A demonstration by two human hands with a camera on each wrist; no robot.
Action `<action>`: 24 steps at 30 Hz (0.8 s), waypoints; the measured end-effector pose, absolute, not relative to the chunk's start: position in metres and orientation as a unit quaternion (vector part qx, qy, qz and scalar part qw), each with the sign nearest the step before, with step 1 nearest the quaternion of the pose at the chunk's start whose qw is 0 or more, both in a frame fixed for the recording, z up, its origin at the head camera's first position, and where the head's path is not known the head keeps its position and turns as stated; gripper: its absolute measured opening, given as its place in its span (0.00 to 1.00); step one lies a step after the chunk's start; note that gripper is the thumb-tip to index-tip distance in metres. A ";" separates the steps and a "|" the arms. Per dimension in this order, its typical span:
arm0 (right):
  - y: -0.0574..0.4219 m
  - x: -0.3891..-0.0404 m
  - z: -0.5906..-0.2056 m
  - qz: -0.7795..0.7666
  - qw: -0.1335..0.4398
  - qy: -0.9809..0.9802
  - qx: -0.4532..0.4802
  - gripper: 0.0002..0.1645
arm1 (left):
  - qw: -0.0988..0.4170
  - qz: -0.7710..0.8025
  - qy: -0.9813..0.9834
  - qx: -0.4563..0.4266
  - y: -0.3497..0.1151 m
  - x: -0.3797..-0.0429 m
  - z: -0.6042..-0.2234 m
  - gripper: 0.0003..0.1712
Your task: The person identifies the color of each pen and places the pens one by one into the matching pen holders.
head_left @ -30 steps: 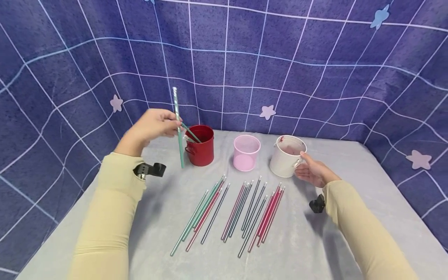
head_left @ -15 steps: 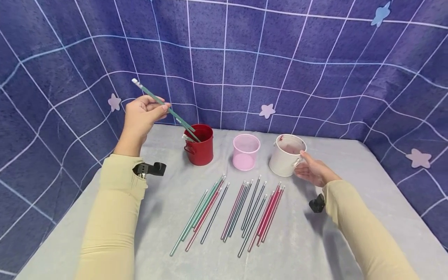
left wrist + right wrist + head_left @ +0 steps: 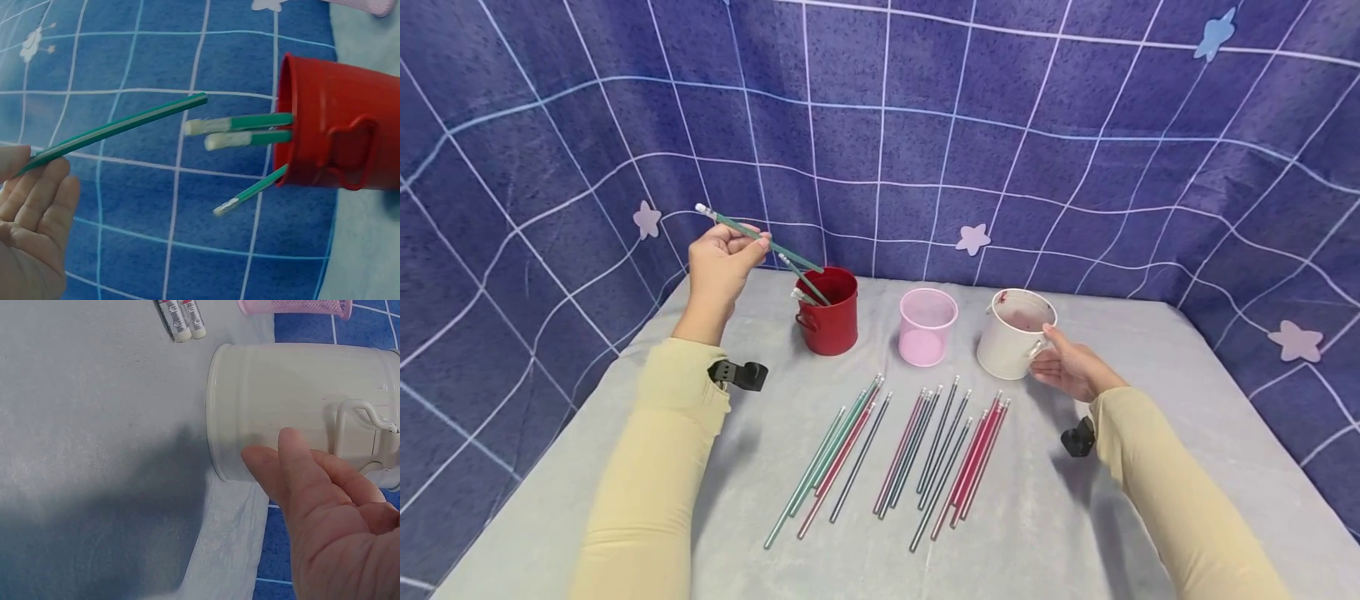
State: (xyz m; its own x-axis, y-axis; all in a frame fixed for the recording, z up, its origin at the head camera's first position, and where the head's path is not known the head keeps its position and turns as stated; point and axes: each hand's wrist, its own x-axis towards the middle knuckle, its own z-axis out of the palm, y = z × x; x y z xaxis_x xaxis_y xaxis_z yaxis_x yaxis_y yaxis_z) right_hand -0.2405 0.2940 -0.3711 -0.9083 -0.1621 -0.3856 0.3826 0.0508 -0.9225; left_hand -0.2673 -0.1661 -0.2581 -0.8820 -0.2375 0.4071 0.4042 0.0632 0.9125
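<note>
My left hand (image 3: 718, 267) pinches a green pencil (image 3: 125, 128) between thumb and fingers, up and to the left of a red bucket (image 3: 835, 329). The pencil slants with its white eraser at the upper left and its other end near the bucket's rim. Three green pencils (image 3: 262, 120) stick out of that bucket, erasers outward, in the left wrist view. Over on the right, my right hand (image 3: 1071, 367) rests against a white bucket (image 3: 1003, 346). Its thumb lies by the rim and handle; the fingers touch the wall without curling round it.
A pink mesh cup (image 3: 925, 333) stands between the two buckets. In front lie several loose pencils: green (image 3: 808, 475), dark blue (image 3: 861, 458) and red (image 3: 977, 467). A purple gridded curtain (image 3: 917, 150) hangs behind the grey cloth-covered table (image 3: 1045, 500).
My left hand has turned the green pencil from nearly upright to a flat slant toward the red bucket, then shifted slightly right and down. The right hand has stayed at the white bucket.
</note>
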 end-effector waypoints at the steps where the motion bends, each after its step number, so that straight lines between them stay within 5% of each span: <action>1: 0.295 -0.240 -0.371 -0.684 0.198 0.698 0.078 0.49 | 0.232 -0.674 -0.699 -0.061 -0.164 -0.268 -0.260 0.07; 10: 0.295 -0.241 -0.372 -0.682 0.193 0.701 0.079 0.47 | 0.132 -0.520 -0.841 -0.069 -0.157 -0.275 -0.272 0.13; 24: 0.294 -0.239 -0.371 -0.697 0.181 0.687 0.091 0.39 | 0.130 -0.446 -0.879 -0.106 -0.142 -0.287 -0.281 0.11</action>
State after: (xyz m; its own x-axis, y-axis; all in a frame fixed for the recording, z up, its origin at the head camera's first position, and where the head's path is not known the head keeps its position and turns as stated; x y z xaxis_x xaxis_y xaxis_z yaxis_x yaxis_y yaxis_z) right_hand -0.2393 0.2943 -0.3706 -0.9178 -0.1276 -0.3760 0.3777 0.0109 -0.9258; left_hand -0.2870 -0.1415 -0.2813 -0.9440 0.0706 0.3225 0.3018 0.5802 0.7565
